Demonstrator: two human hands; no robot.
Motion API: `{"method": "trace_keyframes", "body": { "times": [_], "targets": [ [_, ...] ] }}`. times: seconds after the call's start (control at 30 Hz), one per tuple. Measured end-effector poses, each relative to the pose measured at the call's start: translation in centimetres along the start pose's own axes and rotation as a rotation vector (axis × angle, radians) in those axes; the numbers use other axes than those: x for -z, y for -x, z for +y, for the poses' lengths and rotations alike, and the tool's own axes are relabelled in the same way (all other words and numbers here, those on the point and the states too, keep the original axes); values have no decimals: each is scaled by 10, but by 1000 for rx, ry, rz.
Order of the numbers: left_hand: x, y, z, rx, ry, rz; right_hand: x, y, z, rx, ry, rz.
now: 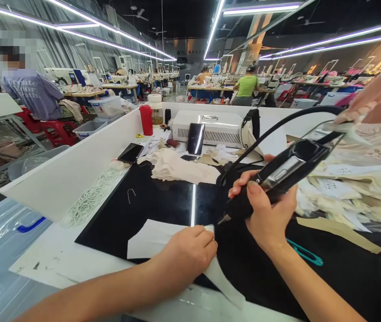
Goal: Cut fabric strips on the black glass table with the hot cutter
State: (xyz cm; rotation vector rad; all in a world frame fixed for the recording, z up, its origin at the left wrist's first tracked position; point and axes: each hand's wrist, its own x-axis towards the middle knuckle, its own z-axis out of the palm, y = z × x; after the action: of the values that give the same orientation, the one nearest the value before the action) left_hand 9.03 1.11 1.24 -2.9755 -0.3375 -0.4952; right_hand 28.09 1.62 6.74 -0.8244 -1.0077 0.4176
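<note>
My left hand [190, 248] is closed over a white cut piece [148, 239], which looks like fabric or paper and lies on the black tabletop panel [170, 205]. Its fingers press near the piece's corner, and a pale strip [226, 284] trails from under them toward the front edge. In my right hand [271, 210] is a black corded electric hand tool [281, 167], tilted, with its narrow tip [224, 219] low over the panel and just right of my left hand. I cannot tell whether that tip touches anything. The fingers of my right hand wrap round the tool's body.
Another person's blurred hand [361, 107] reaches in at upper right, above piled cream fabric [338, 188]. A teal thread snip or clip-like object [306, 252] lies right. Behind are stacked cream pieces [184, 167], a phone [196, 138], a white machine [207, 127] and a red cup [146, 120].
</note>
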Motion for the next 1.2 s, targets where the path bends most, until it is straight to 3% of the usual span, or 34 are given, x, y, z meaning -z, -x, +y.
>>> {"method": "trace_keyframes", "body": {
  "times": [0.37, 0.7, 1.0, 1.2],
  "targets": [
    [-14, 6, 6, -30, -78, 49, -11, -3, -2, -6, -166, 0],
    [-10, 6, 5, -9, -49, 72, -10, 2, -2, -8, -176, -18],
    [6, 2, 5, 88, 88, 62, -10, 4, 0, 45, -167, -49],
    [4, 5, 6, 105, 91, 41, -8, 6, 0, 46, -166, -62]
  ]
}}
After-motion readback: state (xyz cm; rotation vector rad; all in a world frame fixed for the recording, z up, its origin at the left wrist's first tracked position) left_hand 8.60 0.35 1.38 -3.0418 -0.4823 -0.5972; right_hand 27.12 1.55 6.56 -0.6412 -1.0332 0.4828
